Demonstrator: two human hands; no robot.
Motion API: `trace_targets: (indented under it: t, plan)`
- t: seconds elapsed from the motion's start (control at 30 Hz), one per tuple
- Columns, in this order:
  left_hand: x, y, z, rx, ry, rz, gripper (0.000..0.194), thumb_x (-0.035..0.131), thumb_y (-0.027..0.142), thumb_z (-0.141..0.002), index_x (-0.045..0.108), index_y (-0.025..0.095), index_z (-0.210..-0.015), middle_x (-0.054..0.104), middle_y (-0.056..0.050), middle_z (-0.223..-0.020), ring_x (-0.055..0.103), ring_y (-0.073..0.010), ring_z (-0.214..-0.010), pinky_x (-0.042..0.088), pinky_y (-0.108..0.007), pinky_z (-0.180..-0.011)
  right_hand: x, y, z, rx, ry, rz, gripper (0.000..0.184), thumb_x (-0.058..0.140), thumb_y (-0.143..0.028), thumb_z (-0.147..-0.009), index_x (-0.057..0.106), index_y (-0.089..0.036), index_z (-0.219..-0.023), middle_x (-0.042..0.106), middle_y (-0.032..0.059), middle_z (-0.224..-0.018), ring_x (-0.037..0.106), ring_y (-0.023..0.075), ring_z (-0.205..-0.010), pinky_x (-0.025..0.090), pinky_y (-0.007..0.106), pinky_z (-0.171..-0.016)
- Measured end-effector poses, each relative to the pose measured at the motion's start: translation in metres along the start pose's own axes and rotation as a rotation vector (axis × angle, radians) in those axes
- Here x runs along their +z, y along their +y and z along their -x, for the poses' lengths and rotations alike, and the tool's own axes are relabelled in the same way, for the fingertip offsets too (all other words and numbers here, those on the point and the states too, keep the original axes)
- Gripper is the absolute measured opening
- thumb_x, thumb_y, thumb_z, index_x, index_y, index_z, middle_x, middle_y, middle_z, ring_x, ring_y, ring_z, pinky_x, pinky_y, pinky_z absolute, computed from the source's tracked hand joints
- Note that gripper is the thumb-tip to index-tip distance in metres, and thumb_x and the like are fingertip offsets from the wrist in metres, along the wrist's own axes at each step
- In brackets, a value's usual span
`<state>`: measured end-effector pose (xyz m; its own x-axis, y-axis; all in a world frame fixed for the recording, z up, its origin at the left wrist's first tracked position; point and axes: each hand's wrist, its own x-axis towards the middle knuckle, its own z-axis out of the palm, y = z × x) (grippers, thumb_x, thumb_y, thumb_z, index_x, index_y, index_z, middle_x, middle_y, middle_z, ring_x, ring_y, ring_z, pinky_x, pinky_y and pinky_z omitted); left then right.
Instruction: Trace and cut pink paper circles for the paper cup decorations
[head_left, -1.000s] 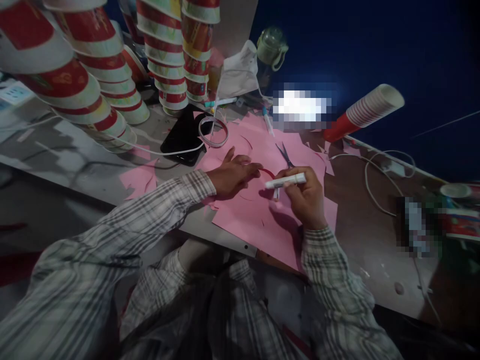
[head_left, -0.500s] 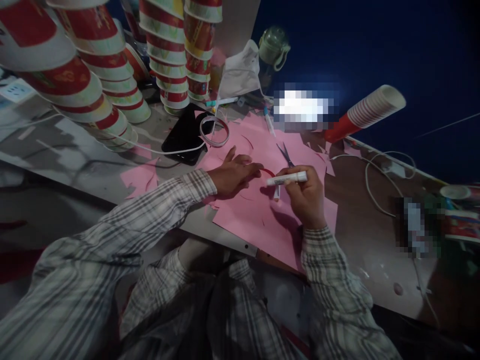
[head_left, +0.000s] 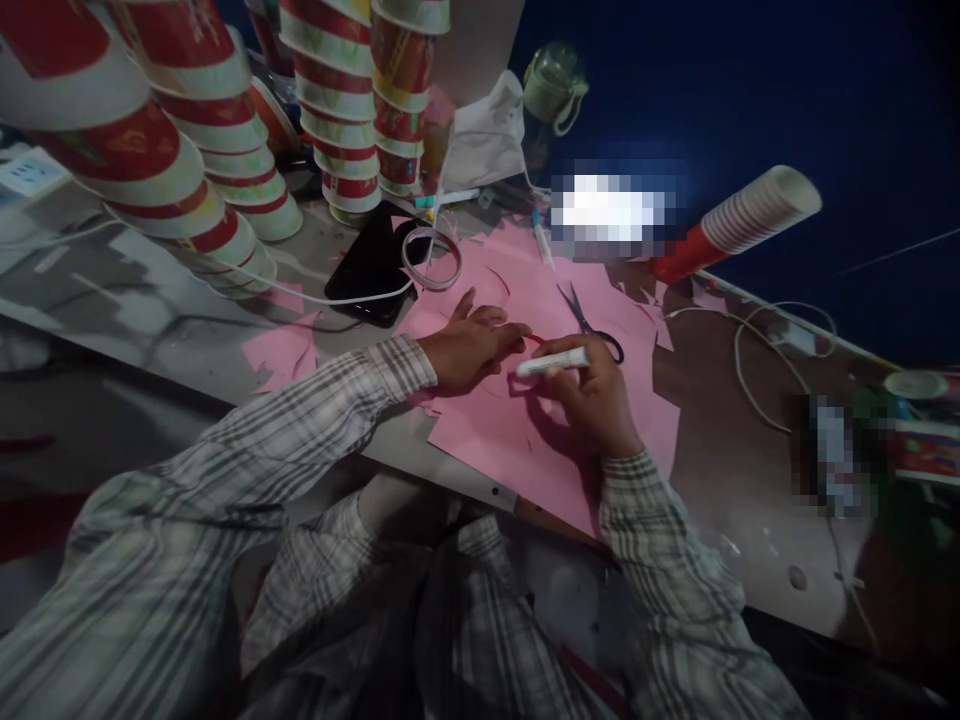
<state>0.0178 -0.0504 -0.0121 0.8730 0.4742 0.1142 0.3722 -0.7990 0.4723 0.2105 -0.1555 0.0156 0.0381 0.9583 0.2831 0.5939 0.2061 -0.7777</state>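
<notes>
My left hand (head_left: 472,350) lies on the pink paper (head_left: 487,440) with its fingers spread, pressing it down. Between the two hands, a red curved strip or line (head_left: 534,339) shows on the paper; its far parts are covered. A white marker-like tube (head_left: 553,362) is gripped in my right hand (head_left: 600,395), pointing left and lying low over the paper. Its tip is too blurred to make out. Just beyond my right hand, dark-handled scissors (head_left: 589,322) rest on the pink sheets, blades pointing away.
Tall stacks of red and white paper cups (head_left: 341,120) stand at the back left. A black phone-like slab (head_left: 375,270) and a ring-shaped roll (head_left: 432,258) lie before them. Another cup stack (head_left: 742,222) leans at right. A white cable (head_left: 739,360) loops on the table.
My right hand has moved left and slightly toward me with the white tube, uncovering the scissors' handles. The left hand stays about where it was.
</notes>
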Motion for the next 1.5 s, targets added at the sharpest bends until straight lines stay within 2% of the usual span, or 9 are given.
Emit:
trace_targets:
  t: [0.23, 0.43, 0.7, 0.83, 0.93, 1.1, 1.23, 1.37, 1.5]
  plan:
    - [0.004, -0.003, 0.000, 0.012, 0.017, 0.023, 0.057, 0.046, 0.023, -0.091, 0.038, 0.023, -0.148, 0.061, -0.007, -0.136, 0.036, -0.0296, -0.142, 0.002, -0.063, -0.121, -0.003, 0.000, -0.001, 0.076, -0.179, -0.025, 0.009, 0.063, -0.020, -0.080, 0.060, -0.023, -0.088, 0.069, 0.0028, -0.088, 0.065, 0.0198, -0.077, 0.054, 0.036, -0.069]
    - [0.002, -0.003, -0.001, 0.014, -0.007, 0.034, 0.061, 0.047, 0.022, -0.089, 0.036, 0.024, -0.148, 0.061, -0.007, -0.136, 0.035, -0.0314, -0.143, 0.000, -0.066, -0.120, -0.001, 0.006, 0.000, 0.080, 0.025, -0.052, 0.015, 0.060, -0.021, -0.083, 0.058, -0.023, -0.098, 0.069, 0.0054, -0.099, 0.066, 0.0205, -0.081, 0.055, 0.036, -0.068]
    - [0.003, -0.002, 0.000, 0.004, 0.005, 0.012, 0.059, 0.048, 0.021, -0.090, 0.037, 0.021, -0.147, 0.058, -0.009, -0.140, 0.036, -0.0307, -0.143, 0.003, -0.064, -0.120, -0.001, 0.002, 0.001, -0.030, -0.213, 0.031, 0.011, 0.062, -0.016, -0.078, 0.060, -0.023, -0.086, 0.068, 0.0043, -0.091, 0.066, 0.0221, -0.085, 0.055, 0.040, -0.078]
    - [0.002, -0.001, 0.001, 0.015, 0.016, -0.006, 0.057, 0.045, 0.021, -0.092, 0.036, 0.023, -0.148, 0.061, -0.007, -0.136, 0.037, -0.0299, -0.142, 0.002, -0.064, -0.120, -0.012, 0.010, 0.000, 0.052, 0.032, -0.255, 0.013, 0.058, -0.021, -0.082, 0.055, -0.025, -0.094, 0.070, 0.0017, -0.091, 0.068, 0.0198, -0.080, 0.056, 0.037, -0.072]
    - [0.000, -0.001, 0.000, 0.001, -0.010, -0.007, 0.059, 0.048, 0.022, -0.091, 0.037, 0.020, -0.148, 0.060, -0.010, -0.138, 0.037, -0.0307, -0.142, 0.005, -0.064, -0.120, -0.005, 0.011, -0.003, 0.074, 0.156, -0.176, 0.014, 0.057, -0.021, -0.082, 0.054, -0.026, -0.094, 0.069, 0.0011, -0.091, 0.067, 0.0193, -0.082, 0.056, 0.036, -0.074]
    - [0.000, -0.002, -0.003, -0.005, -0.009, -0.015, 0.058, 0.049, 0.022, -0.090, 0.038, 0.020, -0.147, 0.059, -0.011, -0.139, 0.037, -0.0321, -0.142, 0.006, -0.066, -0.119, 0.007, 0.002, -0.005, 0.083, 0.019, 0.093, 0.015, 0.059, -0.013, -0.073, 0.057, -0.023, -0.084, 0.067, 0.0053, -0.088, 0.064, 0.0216, -0.079, 0.053, 0.040, -0.074]
    - [0.000, -0.002, -0.001, 0.007, -0.014, -0.012, 0.059, 0.046, 0.023, -0.091, 0.036, 0.022, -0.149, 0.060, -0.009, -0.138, 0.036, -0.0301, -0.142, 0.005, -0.064, -0.120, -0.005, 0.001, -0.005, 0.171, -0.122, -0.018, 0.014, 0.059, -0.013, -0.071, 0.057, -0.023, -0.081, 0.068, 0.0022, -0.079, 0.063, 0.0191, -0.067, 0.052, 0.035, -0.063]
    - [-0.001, -0.002, 0.000, 0.014, -0.014, -0.007, 0.060, 0.045, 0.024, -0.091, 0.035, 0.022, -0.150, 0.059, -0.009, -0.138, 0.036, -0.0304, -0.142, 0.004, -0.065, -0.120, -0.010, 0.004, -0.004, 0.167, 0.096, -0.238, 0.013, 0.056, -0.019, -0.078, 0.054, -0.024, -0.089, 0.069, 0.0014, -0.085, 0.067, 0.0185, -0.073, 0.054, 0.033, -0.062]
    - [0.000, -0.003, -0.003, -0.006, -0.018, -0.015, 0.060, 0.047, 0.024, -0.090, 0.037, 0.020, -0.149, 0.058, -0.010, -0.139, 0.037, -0.0306, -0.142, 0.004, -0.064, -0.120, 0.002, 0.002, -0.005, 0.117, 0.103, 0.015, 0.016, 0.059, -0.013, -0.074, 0.056, -0.023, -0.087, 0.068, 0.0053, -0.090, 0.067, 0.0203, -0.078, 0.054, 0.036, -0.069]
